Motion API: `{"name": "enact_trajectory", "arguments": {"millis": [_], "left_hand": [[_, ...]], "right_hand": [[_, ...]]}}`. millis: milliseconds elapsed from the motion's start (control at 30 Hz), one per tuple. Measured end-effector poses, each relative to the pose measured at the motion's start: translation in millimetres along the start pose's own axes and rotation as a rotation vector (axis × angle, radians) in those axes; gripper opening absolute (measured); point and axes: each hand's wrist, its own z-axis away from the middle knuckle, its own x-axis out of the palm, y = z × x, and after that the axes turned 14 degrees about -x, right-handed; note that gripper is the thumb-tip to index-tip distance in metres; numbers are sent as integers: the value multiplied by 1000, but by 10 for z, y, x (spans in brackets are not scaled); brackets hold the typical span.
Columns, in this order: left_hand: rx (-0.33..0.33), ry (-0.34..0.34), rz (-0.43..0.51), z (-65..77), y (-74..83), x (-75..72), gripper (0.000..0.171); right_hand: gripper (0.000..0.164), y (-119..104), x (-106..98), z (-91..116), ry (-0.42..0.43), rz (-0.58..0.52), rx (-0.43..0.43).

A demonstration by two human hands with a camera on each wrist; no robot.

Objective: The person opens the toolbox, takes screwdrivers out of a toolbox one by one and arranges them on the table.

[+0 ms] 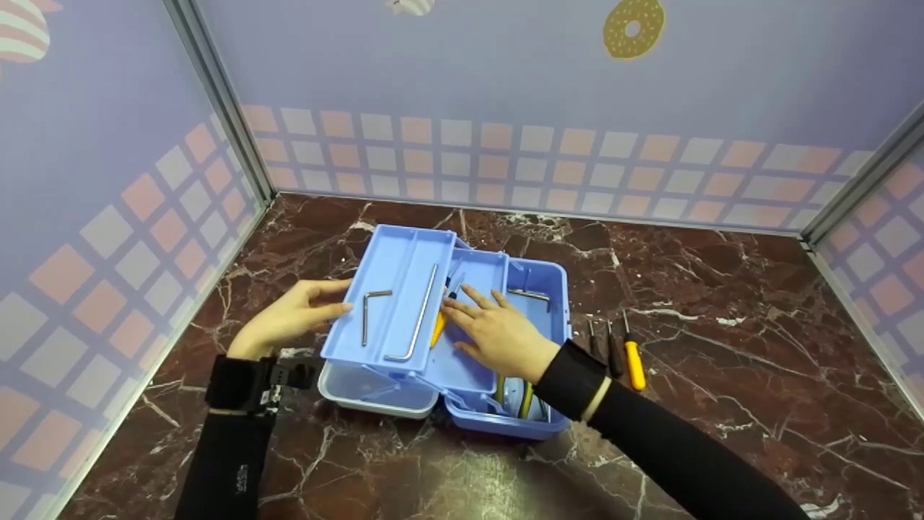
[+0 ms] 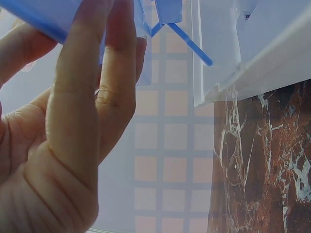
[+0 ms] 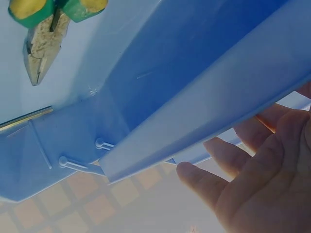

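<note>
A blue toolbox [image 1: 561, 289] stands with its stepped trays fanned out. My left hand [image 1: 292, 318] grips the left edge of the raised upper tray [image 1: 393, 253], which bears two hex keys, a short one [image 1: 365, 321] and a long one [image 1: 422, 318]. In the left wrist view, its fingers [image 2: 77, 97] lie against the blue plastic. My right hand [image 1: 502, 336] reaches over the lower tray [image 1: 462, 365], fingers extended and spread. Its fingertips are right at an orange-handled tool [image 1: 437, 328], partly hidden by the upper tray. Pliers [image 3: 46, 46] with green-and-yellow handles lie in the box bottom.
Right of the box, two dark-handled screwdrivers [image 1: 614, 354] and a yellow-handled screwdriver [image 1: 634, 365] lie on the marbled table [image 1: 722, 419]. Another hex key [image 1: 530, 295] is in the box's far end. The translucent lid [image 1: 375, 393] rests beneath the upper tray. Walls enclose the table.
</note>
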Motion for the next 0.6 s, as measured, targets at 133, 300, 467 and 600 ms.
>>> {"name": "enact_trajectory", "arguments": {"millis": [133, 300, 467, 600], "left_hand": [[-11, 7, -13, 6, 12, -1, 58], [-17, 10, -23, 15, 13, -2, 59], [-7, -2, -3, 4, 5, 1, 59], [0, -6, 6, -3, -2, 1, 59]], "right_hand": [[56, 17, -4, 21, 33, 6, -16], [49, 25, 3, 15, 83, 42, -32], [36, 29, 10, -15, 119, 120, -46], [21, 39, 21, -29, 178, 183, -71]]}}
